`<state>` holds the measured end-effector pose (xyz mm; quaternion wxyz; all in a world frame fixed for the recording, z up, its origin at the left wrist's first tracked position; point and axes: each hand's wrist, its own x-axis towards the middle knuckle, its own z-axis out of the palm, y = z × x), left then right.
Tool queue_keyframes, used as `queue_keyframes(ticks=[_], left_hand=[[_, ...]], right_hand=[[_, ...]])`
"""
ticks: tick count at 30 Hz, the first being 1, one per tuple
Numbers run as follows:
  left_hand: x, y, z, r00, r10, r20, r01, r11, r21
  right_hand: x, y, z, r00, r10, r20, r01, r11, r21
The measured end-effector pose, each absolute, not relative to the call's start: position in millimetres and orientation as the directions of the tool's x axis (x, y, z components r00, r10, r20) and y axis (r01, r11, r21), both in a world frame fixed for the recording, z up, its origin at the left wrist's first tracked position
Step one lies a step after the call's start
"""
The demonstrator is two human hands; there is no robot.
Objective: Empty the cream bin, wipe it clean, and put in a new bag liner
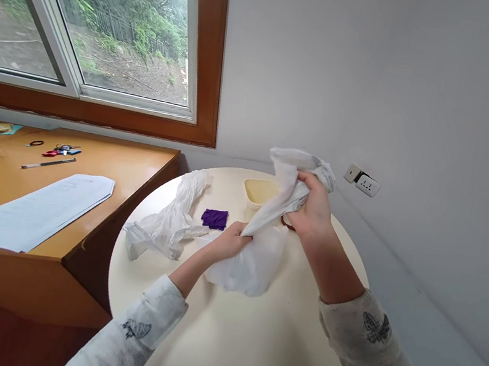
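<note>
A white plastic bag (pixel 255 260) hangs between my hands above the round table, its upper part gathered into a narrow strip. My left hand (pixel 231 242) is closed round the lower end of that strip. Higher up and to the right, my right hand (pixel 313 207) grips the bunched top, whose loose end flops over the fingers. A second white plastic bag (pixel 173 218) lies crumpled at the table's left. Between the two bags sits a folded purple cloth (pixel 215 218). The pale yellow bin (pixel 258 191) stands behind my hands, partly covered by the held bag.
The round cream table (pixel 273 350) stands against the wall. On the wooden desk (pixel 145 160) at left are paper sheets (pixel 44 206), a pen (pixel 48 163), keys (pixel 62 150) and a dark ring (pixel 35 143). A brown item (pixel 287 222) shows partly beside my right hand.
</note>
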<state>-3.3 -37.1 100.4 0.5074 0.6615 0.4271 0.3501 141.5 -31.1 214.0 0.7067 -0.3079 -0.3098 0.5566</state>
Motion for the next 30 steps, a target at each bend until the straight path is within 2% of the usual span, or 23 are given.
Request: queue_keyframes(ticks=[3,7,12,15,21,26,30], left_hand=[[-9,-37,106,0.463,0.886,0.020,0.176,-0.114,0.978],[-8,-41,101,0.458,0.888,0.024,0.092,-0.075,0.993],[-4,-45,94,0.457,0.889,-0.001,-0.141,0.074,0.987],[-4,-46,96,0.474,0.880,-0.014,-0.168,0.106,0.980],[-4,-54,109,0.543,0.839,-0.025,-0.124,0.110,0.986],[-1,-63,124,0.598,0.802,0.009,0.117,-0.098,0.988],[4,-63,125,0.657,0.743,-0.126,0.249,-0.056,0.967]], right_hand=[[149,-25,213,0.224,0.969,0.108,-0.571,0.220,-0.791],[148,-20,207,0.181,0.976,0.120,-0.621,0.208,-0.756],[152,-11,192,0.149,0.988,0.028,-0.716,0.127,-0.687],[156,-8,187,0.165,0.986,-0.010,-0.737,0.116,-0.665],[159,-8,189,0.217,0.975,-0.050,-0.743,0.132,-0.656],[158,-10,193,0.213,0.974,-0.077,-0.741,0.110,-0.663],[151,-12,198,0.193,0.981,-0.032,-0.754,0.128,-0.645]])
